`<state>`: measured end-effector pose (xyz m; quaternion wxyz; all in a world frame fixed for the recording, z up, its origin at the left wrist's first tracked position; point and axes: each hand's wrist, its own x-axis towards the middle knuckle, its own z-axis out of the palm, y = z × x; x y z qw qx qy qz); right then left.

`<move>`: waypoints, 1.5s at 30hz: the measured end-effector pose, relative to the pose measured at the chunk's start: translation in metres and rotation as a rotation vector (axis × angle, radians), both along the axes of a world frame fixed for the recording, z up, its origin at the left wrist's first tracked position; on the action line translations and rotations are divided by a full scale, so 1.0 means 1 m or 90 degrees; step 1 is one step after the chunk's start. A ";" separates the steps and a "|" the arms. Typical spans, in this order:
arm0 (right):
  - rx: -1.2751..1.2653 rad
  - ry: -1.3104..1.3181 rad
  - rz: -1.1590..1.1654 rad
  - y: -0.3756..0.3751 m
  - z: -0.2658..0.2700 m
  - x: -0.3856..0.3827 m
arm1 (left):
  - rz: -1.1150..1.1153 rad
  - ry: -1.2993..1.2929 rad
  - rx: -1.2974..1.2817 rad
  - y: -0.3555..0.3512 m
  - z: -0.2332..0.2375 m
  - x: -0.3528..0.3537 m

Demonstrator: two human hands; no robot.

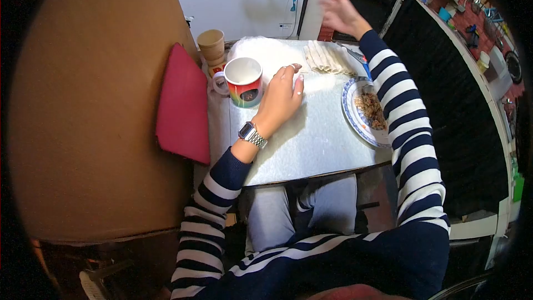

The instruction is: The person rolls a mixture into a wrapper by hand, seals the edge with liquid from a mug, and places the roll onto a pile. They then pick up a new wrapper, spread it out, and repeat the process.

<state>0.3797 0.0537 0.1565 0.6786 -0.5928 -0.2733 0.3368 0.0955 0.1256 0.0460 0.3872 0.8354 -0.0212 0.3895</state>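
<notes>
My left hand (pixel 280 103), with a metal watch on its wrist, hovers over or rests on the tabletop just right of a colourful mug (pixel 244 91). Its fingers are loosely bent and a little apart, and nothing shows in them. Raised beyond the table's far right corner, my right hand (pixel 345 16) has its fingers spread and slightly blurred, with nothing in it. Several pale rolled wrappers (pixel 325 58) lie side by side at the back. Below my right forearm, which partly covers it, is a blue-rimmed plate (pixel 351 114) with crumbly brown filling (pixel 371 110).
A light metallic tabletop (pixel 316 128) lies before me. Whitish plastic (pixel 266 47) is at its back, and a tan cup (pixel 211 41) stands at the back left. A red panel (pixel 183 105) leans along the left. A blue-handled tool (pixel 367 70) lies partly hidden by my sleeve.
</notes>
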 end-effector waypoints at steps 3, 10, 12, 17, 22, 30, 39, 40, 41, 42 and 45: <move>0.130 -0.204 -0.469 -0.049 0.019 0.027 | 0.010 0.001 0.013 0.001 0.002 -0.001; 0.035 -0.155 -0.410 -0.206 0.075 0.048 | -0.084 0.115 -0.132 0.002 0.000 0.004; 0.031 -0.166 -0.552 -0.232 0.085 0.057 | -0.123 0.152 -0.158 0.002 0.002 0.004; -0.126 -0.338 0.108 -0.227 0.088 -0.072 | -0.501 0.290 -0.397 0.001 0.015 -0.003; -0.030 -0.436 0.087 -0.202 0.066 -0.112 | -0.006 -0.188 -0.033 0.024 0.015 -0.003; -0.141 -0.536 -0.089 -0.060 -0.031 -0.117 | 0.102 -0.329 0.311 -0.003 0.049 -0.017; -0.400 -1.199 0.004 0.012 -0.093 -0.111 | 0.310 -0.354 0.015 0.063 0.049 -0.026; -0.409 -1.210 0.020 0.014 -0.089 -0.113 | 0.299 -0.358 -0.050 0.066 0.047 -0.026; -0.415 -1.218 0.035 0.016 -0.090 -0.112 | 0.285 -0.362 -0.074 0.068 0.046 -0.026; -0.422 -1.226 0.048 0.018 -0.090 -0.110 | 0.268 -0.367 -0.098 0.067 0.047 -0.025; -0.460 -1.230 0.074 0.021 -0.090 -0.107 | 0.259 -0.360 -0.087 0.061 0.049 -0.025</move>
